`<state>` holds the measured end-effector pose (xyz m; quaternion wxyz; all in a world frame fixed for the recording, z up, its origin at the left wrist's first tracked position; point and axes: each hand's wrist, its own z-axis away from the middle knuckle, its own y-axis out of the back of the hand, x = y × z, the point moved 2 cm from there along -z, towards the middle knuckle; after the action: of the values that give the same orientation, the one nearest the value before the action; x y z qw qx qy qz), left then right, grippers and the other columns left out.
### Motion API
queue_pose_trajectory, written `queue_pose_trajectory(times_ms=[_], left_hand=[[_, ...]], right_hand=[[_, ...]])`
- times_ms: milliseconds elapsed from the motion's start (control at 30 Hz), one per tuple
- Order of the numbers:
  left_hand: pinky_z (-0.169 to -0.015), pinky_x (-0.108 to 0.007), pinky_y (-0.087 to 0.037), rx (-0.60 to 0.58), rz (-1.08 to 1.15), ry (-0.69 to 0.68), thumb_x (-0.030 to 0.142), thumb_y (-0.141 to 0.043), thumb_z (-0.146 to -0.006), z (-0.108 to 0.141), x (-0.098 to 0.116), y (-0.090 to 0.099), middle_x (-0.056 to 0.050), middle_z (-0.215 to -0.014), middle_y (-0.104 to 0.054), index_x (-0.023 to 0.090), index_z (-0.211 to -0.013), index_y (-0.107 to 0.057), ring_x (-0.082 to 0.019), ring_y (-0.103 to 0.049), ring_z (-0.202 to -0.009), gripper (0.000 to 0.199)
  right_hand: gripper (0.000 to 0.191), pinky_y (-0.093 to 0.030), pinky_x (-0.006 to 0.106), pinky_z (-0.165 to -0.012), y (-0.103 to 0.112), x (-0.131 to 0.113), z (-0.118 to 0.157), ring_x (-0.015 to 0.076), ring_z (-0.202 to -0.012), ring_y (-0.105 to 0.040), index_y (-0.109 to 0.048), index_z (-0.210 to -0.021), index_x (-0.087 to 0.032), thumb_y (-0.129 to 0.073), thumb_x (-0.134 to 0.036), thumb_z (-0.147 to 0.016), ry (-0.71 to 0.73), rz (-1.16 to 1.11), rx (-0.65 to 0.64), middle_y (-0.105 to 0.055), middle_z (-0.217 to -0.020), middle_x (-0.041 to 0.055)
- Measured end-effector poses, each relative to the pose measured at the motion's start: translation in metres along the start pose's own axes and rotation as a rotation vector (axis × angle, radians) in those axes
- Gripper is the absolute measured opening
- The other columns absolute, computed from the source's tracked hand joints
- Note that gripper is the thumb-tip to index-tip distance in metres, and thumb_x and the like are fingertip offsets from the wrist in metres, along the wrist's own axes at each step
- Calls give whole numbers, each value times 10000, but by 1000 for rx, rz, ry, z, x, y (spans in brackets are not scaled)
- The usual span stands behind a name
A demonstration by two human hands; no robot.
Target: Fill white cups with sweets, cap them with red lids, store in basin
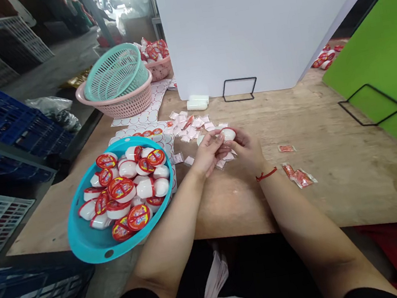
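Over the middle of the wooden table [236,203], my left hand [211,153] and my right hand [248,147] meet around a white egg-shaped container [227,134] with a red rim. Both hands have their fingers curled on it. Beneath and behind them lie many small pale packets [190,128]. To the left, a blue basin [86,245] holds several white containers with red printed lids [122,189]. A few red packets [302,178] lie to the right of my right wrist.
Behind stand a pink basket [132,104] with a green basket [113,74] in it, white rolls [197,103], and a tall white panel [233,29] on a black wire stand [240,89]. A green panel [386,56] is at right; sticker sheets [168,148] lie by the basin.
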<state>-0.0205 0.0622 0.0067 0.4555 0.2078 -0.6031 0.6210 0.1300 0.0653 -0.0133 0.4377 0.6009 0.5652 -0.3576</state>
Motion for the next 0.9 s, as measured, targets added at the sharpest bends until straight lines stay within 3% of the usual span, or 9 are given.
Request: queue_pose_trajectory(times_ms=[133, 233, 333, 500, 667, 800, 900], left_hand=[[-461, -138, -323, 9, -85, -119, 369, -978, -509, -2, 9, 3, 88, -627, -542, 172, -905, -666, -19, -455, -505, 541], [-587, -153, -425, -55, -65, -178, 330, -979, -500, -3, 11, 3, 36, -755, -662, 170, -900, -667, -58, -581, -662, 532], [-673, -175, -467, -80, -90, -240, 323, -961, -545, -5, 8, 5, 24, -811, -678, 184, -915, -670, -73, -596, -723, 491], [-674, -177, -445, -40, -234, -325, 360, -916, -638, -7, 4, 9, 33, -824, -622, 201, -925, -659, -74, -533, -710, 417], [-712, -195, -444, -15, -234, -337, 373, -911, -632, -5, 5, 4, 29, -823, -620, 198, -900, -641, -91, -539, -741, 418], [-702, -203, -449, 35, -203, -346, 388, -898, -654, -5, 4, 0, 37, -790, -599, 192, -888, -614, -92, -533, -718, 417], [-668, -187, -427, 130, -229, -451, 342, -906, -650, 0, 3, -4, 56, -778, -544, 206, -865, -546, -82, -512, -703, 440]], right_hand=[[461, -554, 429, -1021, -2, 0, 0, 256, -1118, -681, -676, -1236, -251, -745, -514, -864, 0, -38, -21, -719, -1221, 84], [456, -548, 429, -1028, -4, -2, 0, 251, -1130, -678, -670, -1226, -252, -752, -511, -860, 8, -85, -22, -716, -1228, 78], [454, -550, 436, -1018, -7, -7, 2, 253, -1107, -683, -677, -1188, -238, -755, -532, -852, 10, -104, 0, -727, -1194, 79], [443, -566, 426, -987, -11, -13, 5, 251, -1065, -684, -688, -1128, -240, -759, -566, -836, -6, -115, 56, -737, -1145, 73], [452, -554, 437, -1014, -12, -10, 4, 255, -1077, -679, -694, -1122, -238, -769, -570, -825, -15, -139, 84, -734, -1144, 73], [483, -580, 422, -978, -16, -7, 2, 248, -1107, -674, -666, -1189, -252, -721, -597, -855, -53, -210, 50, -711, -1200, 74], [546, -601, 398, -940, -18, -9, 2, 234, -1132, -672, -590, -1320, -288, -647, -629, -897, -73, -236, 53, -668, -1302, 75]])
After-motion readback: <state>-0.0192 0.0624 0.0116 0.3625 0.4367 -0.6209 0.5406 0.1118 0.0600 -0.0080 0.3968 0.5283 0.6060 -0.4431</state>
